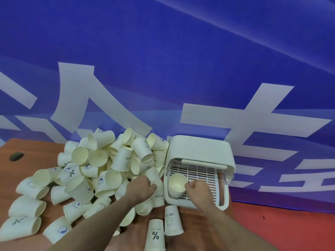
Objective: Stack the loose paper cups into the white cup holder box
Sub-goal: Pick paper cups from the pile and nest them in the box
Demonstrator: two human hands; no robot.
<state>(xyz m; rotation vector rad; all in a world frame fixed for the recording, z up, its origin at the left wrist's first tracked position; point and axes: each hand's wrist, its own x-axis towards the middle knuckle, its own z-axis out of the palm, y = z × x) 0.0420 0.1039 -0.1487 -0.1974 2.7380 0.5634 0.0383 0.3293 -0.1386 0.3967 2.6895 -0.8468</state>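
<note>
Two upside-down cups sit closest to you on the desk (pixel 27 153): one printed with a percent sign (pixel 155 235) and, just beside it to the right, one printed HELLO (pixel 172 221). Your forearms reach forward over them. Your left hand (pixel 143 187) is curled round a HELLO cup with a smiley (pixel 158 193) at the near right edge of the big loose pile of paper cups (pixel 101 165), which spreads over the left half of the desk. Your right hand (pixel 196 188) is inside the open front of the white cup holder box (pixel 199 147), fingers curled and pinching the rim of the nested stack of cups (pixel 176 185) that stands at the left of the slatted tray (pixel 199 171). That box stands at the right of the pile, touching its cups, against the blue banner (pixel 181 51) with large white characters.
</note>
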